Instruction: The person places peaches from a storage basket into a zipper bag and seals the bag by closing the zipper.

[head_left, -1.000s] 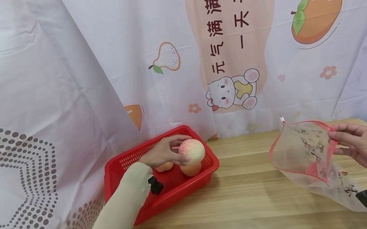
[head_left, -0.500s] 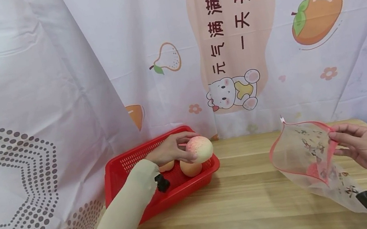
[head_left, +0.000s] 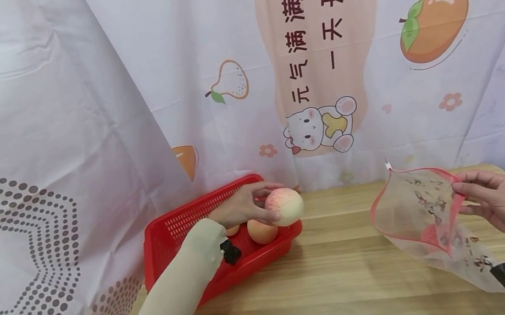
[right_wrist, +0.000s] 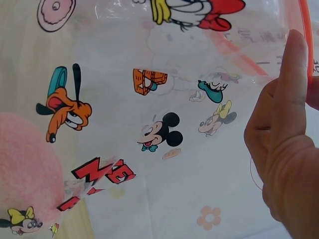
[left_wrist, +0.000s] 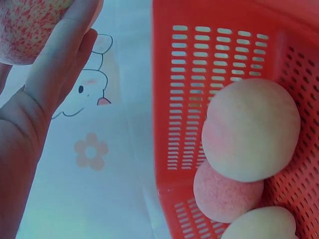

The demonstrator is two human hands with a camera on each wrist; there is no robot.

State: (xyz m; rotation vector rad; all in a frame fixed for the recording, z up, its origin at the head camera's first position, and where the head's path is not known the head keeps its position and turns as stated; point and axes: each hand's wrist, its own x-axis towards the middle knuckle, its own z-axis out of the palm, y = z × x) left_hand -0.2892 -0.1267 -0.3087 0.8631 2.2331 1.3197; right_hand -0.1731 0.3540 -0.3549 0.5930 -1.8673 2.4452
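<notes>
My left hand (head_left: 240, 205) grips a pink and cream peach (head_left: 286, 207) over the right end of a red plastic basket (head_left: 256, 267). In the left wrist view, part of the held peach (left_wrist: 30, 30) shows at the top left corner. Several peaches lie in the basket, among them a pale one (left_wrist: 251, 132) and a pinker one (left_wrist: 228, 193). On the right, my right hand (head_left: 503, 202) pinches the red zip edge of a clear printed bag (head_left: 402, 199), whose mouth gapes. A pink peach (right_wrist: 27, 159) shows through the bag's wall.
The wooden table (head_left: 338, 282) runs between basket and bag. Behind it hangs a white curtain (head_left: 220, 146) with fruit prints, and a dotted curtain (head_left: 76, 125) covers the left side. The slider (head_left: 388, 165) sits at the bag's far corner.
My left hand has moved right with the peach, from above the other peaches to the basket's right rim. My right hand and the bag stay in place.
</notes>
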